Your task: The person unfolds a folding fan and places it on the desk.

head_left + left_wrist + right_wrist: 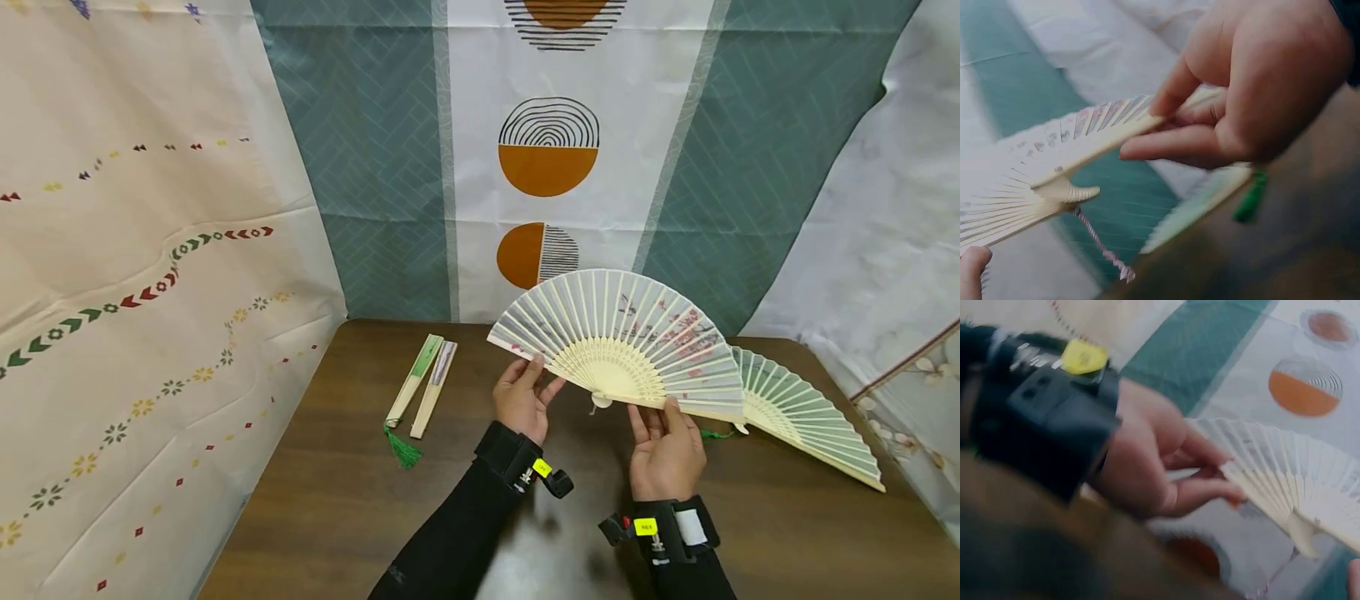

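Note:
An open folding fan (615,350), pale with pinkish-red blossoms on its right side, is held up above the table, spread in a half circle. My left hand (522,400) pinches its left outer rib between thumb and fingers. My right hand (667,454) pinches the right outer rib. In the left wrist view the fan's pivot (1063,190) shows, with a twisted pink cord (1107,250) hanging from it; the right hand (1260,87) looms large there. The right wrist view shows the left hand (1160,456) gripping the fan's rib.
Behind my right hand, an open green folding fan (810,412) lies at the table's right. Two closed fans, one green (415,379) with a green tassel (405,452), one whitish (435,387), lie at the left. Patterned cloths hang behind the brown table (322,500).

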`<action>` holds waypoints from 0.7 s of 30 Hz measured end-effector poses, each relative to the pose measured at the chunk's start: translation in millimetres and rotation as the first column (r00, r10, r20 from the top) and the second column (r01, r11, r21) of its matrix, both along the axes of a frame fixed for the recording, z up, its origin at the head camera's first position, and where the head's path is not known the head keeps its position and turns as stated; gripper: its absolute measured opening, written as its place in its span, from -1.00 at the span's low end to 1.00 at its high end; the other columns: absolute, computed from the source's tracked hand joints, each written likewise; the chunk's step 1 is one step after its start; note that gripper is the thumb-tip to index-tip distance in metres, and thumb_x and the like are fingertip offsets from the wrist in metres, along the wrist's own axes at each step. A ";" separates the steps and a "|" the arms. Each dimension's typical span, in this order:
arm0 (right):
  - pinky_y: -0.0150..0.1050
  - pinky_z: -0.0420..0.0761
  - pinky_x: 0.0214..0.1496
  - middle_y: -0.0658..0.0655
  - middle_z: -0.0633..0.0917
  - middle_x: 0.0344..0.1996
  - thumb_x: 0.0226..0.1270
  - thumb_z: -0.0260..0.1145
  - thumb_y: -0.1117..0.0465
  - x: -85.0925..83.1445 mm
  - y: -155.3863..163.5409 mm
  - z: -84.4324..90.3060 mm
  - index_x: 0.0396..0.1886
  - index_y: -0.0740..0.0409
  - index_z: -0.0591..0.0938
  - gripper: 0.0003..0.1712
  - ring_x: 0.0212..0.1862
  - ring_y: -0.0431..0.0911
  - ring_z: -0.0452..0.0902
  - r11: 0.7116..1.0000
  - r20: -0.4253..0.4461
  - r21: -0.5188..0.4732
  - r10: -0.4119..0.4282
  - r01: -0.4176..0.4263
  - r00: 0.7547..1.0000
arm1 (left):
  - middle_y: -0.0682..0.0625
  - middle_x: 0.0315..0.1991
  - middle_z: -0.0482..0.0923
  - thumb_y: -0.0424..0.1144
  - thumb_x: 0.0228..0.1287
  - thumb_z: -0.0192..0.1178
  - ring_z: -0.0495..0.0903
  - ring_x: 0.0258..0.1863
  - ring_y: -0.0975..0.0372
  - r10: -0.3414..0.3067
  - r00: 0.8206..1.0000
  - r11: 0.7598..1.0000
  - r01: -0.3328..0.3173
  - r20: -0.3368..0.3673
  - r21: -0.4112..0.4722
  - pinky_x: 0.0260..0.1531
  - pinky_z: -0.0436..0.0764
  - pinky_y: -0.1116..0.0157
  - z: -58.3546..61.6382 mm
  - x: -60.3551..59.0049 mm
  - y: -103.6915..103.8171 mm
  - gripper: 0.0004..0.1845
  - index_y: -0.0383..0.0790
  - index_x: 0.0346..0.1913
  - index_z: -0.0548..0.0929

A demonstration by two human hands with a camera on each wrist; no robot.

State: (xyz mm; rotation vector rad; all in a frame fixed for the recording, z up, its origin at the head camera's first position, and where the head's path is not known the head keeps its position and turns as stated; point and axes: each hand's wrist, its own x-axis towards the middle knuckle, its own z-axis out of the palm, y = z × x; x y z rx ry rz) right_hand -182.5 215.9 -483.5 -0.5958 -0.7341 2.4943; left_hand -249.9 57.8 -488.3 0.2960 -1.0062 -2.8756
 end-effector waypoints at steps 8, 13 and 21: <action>-0.08 1.00 -0.09 0.07 0.71 -0.06 0.75 0.38 0.19 48.5 49.1 -30.3 0.06 0.20 0.59 -0.82 -0.02 -0.07 0.75 1.000 0.141 -0.012 -0.001 0.002 0.990 | 0.02 -0.18 0.69 -0.52 0.59 0.35 0.68 -0.13 0.21 -0.161 0.985 0.975 0.168 0.056 -0.143 -0.12 1.00 0.11 -20.2 16.1 27.5 -0.83 -0.20 -0.21 0.73; -0.05 1.00 -0.12 0.11 0.74 -0.23 0.79 0.32 0.16 75.6 69.9 -41.1 0.01 0.15 0.67 -0.86 -0.16 -0.04 0.82 0.997 0.235 -0.060 0.054 -0.041 0.971 | -0.02 -0.17 0.67 -0.48 0.53 0.42 0.66 -0.11 0.14 -0.235 0.963 0.940 0.259 0.132 -0.221 -0.15 0.99 0.11 -31.0 23.9 37.7 -0.94 -0.37 -0.05 0.76; -0.14 0.99 -0.17 0.13 0.82 -0.36 0.84 0.21 0.15 98.9 104.4 -50.4 -0.18 0.10 0.78 -0.68 -0.26 -0.04 0.92 0.978 0.300 -0.130 0.196 -0.163 0.934 | -0.01 -0.28 0.71 -0.48 0.48 0.40 0.71 -0.33 0.20 -0.289 0.932 0.895 0.344 0.220 -0.283 -0.27 0.98 0.15 -42.7 31.3 43.1 -0.95 -0.42 -0.10 0.74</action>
